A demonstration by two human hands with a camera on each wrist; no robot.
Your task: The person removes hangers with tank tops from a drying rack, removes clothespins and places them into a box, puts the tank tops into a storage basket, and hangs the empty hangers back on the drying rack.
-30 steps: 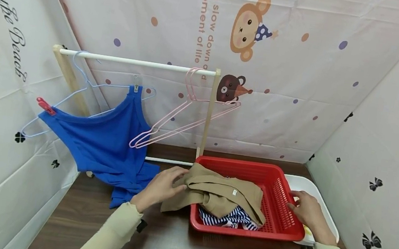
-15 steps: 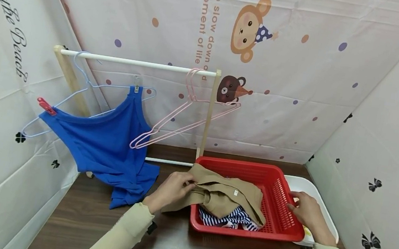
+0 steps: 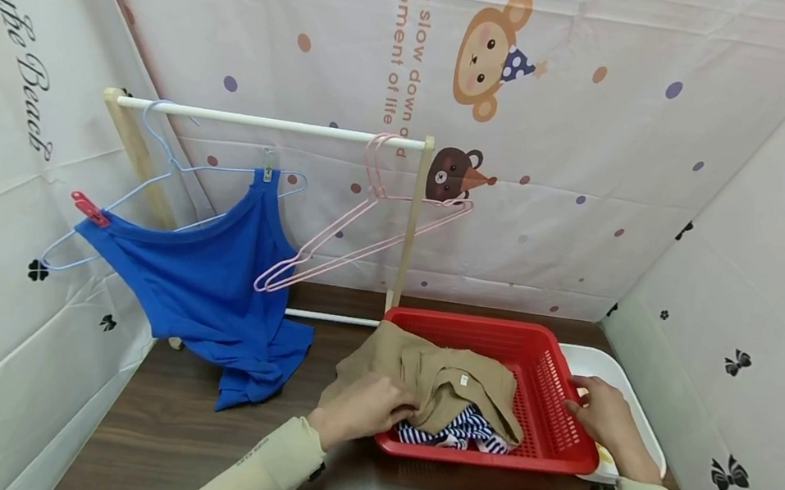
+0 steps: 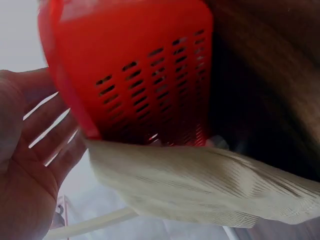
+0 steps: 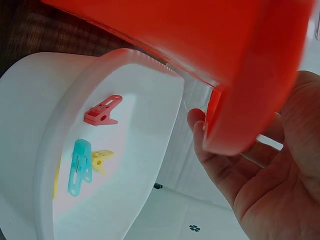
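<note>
My right hand (image 3: 604, 414) grips the right rim of a red plastic basket (image 3: 467, 325), its fingers curled under the edge in the right wrist view. A crumpled khaki garment (image 3: 468, 371) with a small white label lies in the basket and drapes over its left side. Under it shows a navy-and-white striped cloth (image 3: 465, 427). My left hand (image 3: 367, 407) is over the khaki garment at the basket's front left corner. In the left wrist view the left fingers are spread and fairly straight; their tips are hidden behind the rim and cloth.
A blue tank top (image 3: 217, 280) hangs from a light blue hanger, held by a red clothes peg (image 3: 90, 209) and a pale one. Pink hangers (image 3: 334, 237) share the rack's white rail (image 3: 267, 122). Right of the basket, a white tub (image 5: 125, 200) holds several clothes pegs.
My left hand has moved right and toward me along the khaki garment, whose left part now lies more spread out. The right hand and basket have stayed put.
</note>
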